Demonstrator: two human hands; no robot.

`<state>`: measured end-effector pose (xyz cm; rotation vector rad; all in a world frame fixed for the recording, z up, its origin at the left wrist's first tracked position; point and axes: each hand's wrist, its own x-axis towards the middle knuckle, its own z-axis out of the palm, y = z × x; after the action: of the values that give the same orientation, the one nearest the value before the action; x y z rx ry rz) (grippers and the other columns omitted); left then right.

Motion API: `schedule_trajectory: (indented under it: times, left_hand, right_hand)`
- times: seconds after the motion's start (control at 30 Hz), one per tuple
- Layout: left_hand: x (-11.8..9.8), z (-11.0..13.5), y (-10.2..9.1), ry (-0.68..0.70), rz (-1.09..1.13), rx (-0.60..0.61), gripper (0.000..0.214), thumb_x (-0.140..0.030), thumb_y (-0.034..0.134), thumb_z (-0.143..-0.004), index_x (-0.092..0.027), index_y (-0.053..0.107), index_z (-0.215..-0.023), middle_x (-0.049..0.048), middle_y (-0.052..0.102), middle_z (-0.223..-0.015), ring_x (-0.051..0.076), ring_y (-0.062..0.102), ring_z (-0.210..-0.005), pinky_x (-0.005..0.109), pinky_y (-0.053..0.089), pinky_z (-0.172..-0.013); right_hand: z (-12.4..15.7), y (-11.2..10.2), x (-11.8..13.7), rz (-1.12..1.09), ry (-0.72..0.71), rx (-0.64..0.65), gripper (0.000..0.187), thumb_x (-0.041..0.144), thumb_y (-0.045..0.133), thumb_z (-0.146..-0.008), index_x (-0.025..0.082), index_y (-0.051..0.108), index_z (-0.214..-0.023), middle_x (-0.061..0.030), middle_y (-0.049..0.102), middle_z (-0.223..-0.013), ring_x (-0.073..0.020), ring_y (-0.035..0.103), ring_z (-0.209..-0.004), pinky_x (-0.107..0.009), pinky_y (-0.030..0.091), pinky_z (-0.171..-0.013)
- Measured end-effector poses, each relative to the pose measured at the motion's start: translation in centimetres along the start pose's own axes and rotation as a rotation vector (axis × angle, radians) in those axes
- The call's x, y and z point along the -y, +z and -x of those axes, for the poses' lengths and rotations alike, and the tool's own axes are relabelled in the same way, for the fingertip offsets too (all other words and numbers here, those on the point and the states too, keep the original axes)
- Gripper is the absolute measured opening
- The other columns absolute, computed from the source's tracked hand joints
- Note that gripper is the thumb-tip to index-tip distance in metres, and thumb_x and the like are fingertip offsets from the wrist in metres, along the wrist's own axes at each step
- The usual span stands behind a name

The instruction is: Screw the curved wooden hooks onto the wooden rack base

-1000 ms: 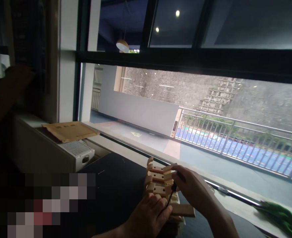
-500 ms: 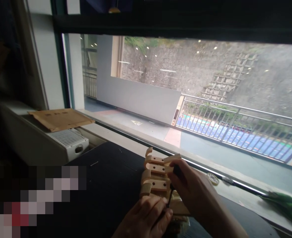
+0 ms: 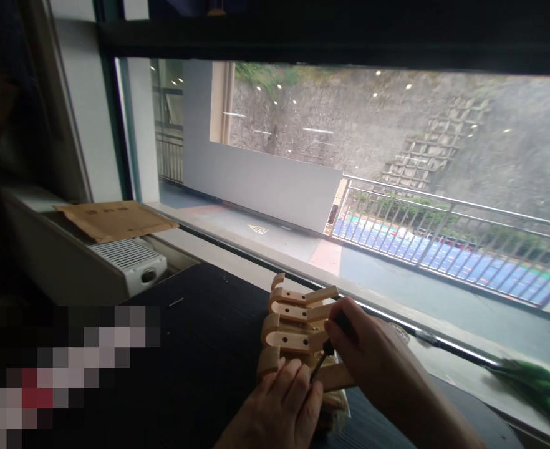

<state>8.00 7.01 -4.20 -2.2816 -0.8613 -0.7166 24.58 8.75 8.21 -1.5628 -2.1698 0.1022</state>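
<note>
Way lies left over table (image 3: 200,349); ahead — wooden hooks (image 3: 295,312).

the pale wooden hooks (image 3: 295,340) stand in a row at the windowward side of the dark table (image 3: 186,362), curled ends left, straight arms slanting up to the right; at least three show paired dark holes. the dark-handled screwdriver (image 3: 330,348) leans over the nearest, partly hidden hook, shaft slanting down-left, tip unseen.

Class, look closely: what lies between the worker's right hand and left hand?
In the head view, a screwdriver: its thin shaft slants from the right hand down to the left hand, with wooden pieces beneath.
</note>
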Motion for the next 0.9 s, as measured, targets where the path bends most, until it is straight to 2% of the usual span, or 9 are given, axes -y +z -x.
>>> schedule_trajectory:
  times: [0.13,0.27,0.37,0.5,0.63,0.77,0.9]
  left_hand:
    - [0.0,1.1,1.1,0.048,0.008,-0.048,0.038,-0.019,0.046,-0.087,-0.014,0.046,-0.125,0.0124,0.055,-0.122,0.029,0.043,-0.118,0.038,0.044,-0.090]
    - [0.5,1.4,1.0,0.093,0.120,0.151,0.053,-0.028,0.048,-0.085,-0.011,0.036,-0.134,0.0165,0.048,-0.131,0.033,0.039,-0.123,0.043,0.045,-0.092]
    - [0.7,1.4,0.7,0.091,0.178,0.216,0.060,-0.033,0.047,-0.084,-0.011,0.030,-0.138,0.0175,0.042,-0.136,0.034,0.034,-0.127,0.046,0.043,-0.095]
    - [0.7,1.7,1.3,0.092,0.200,0.157,0.062,-0.034,0.047,-0.083,-0.010,0.031,-0.138,0.0179,0.041,-0.136,0.035,0.032,-0.128,0.047,0.041,-0.096]
    - [0.6,1.9,1.9,0.080,0.198,0.087,0.058,-0.032,0.046,-0.083,-0.011,0.036,-0.136,0.0167,0.044,-0.135,0.034,0.031,-0.128,0.046,0.042,-0.095]
    - [0.6,1.8,1.6,0.075,0.208,0.087,0.058,-0.032,0.046,-0.083,-0.011,0.036,-0.135,0.0155,0.042,-0.136,0.032,0.032,-0.127,0.043,0.042,-0.095]
    - [0.6,1.6,1.2,0.066,0.193,0.097,0.059,-0.036,0.048,-0.083,-0.011,0.036,-0.135,0.0154,0.043,-0.134,0.032,0.034,-0.124,0.041,0.040,-0.095]
  right_hand:
    - [-0.1,0.3,0.1,0.041,-0.007,0.000,0.015,0.035,0.043,-0.088,0.023,0.045,-0.078,0.0044,0.057,-0.061,-0.0124,0.046,-0.050,-0.024,0.024,-0.049]
    - [-0.4,0.7,0.1,0.059,0.011,-0.050,0.019,0.038,0.043,-0.088,0.023,0.044,-0.076,0.0047,0.055,-0.058,-0.0122,0.045,-0.048,-0.024,0.023,-0.048]
    - [-0.3,0.6,0.1,0.047,0.025,-0.057,0.021,0.040,0.042,-0.089,0.023,0.046,-0.077,0.0041,0.057,-0.060,-0.0126,0.048,-0.049,-0.024,0.026,-0.049]
    - [0.1,-0.3,0.0,0.025,0.015,-0.035,0.020,0.043,0.044,-0.088,0.025,0.053,-0.089,0.0031,0.061,-0.064,-0.0140,0.053,-0.054,-0.024,0.031,-0.050]
    - [0.3,-0.9,0.0,0.014,0.009,-0.046,0.019,0.039,0.044,-0.088,0.025,0.056,-0.087,0.0015,0.062,-0.068,-0.0148,0.056,-0.059,-0.025,0.034,-0.053]
    - [0.1,-0.4,0.2,0.016,0.002,-0.029,0.017,0.036,0.042,-0.089,0.025,0.054,-0.087,0.0035,0.061,-0.068,-0.0132,0.053,-0.058,-0.024,0.032,-0.052]
    - [-0.3,0.2,0.3,0.049,-0.016,-0.065,0.016,0.036,0.043,-0.089,0.025,0.053,-0.085,0.0049,0.058,-0.063,-0.0117,0.047,-0.053,-0.024,0.029,-0.050]
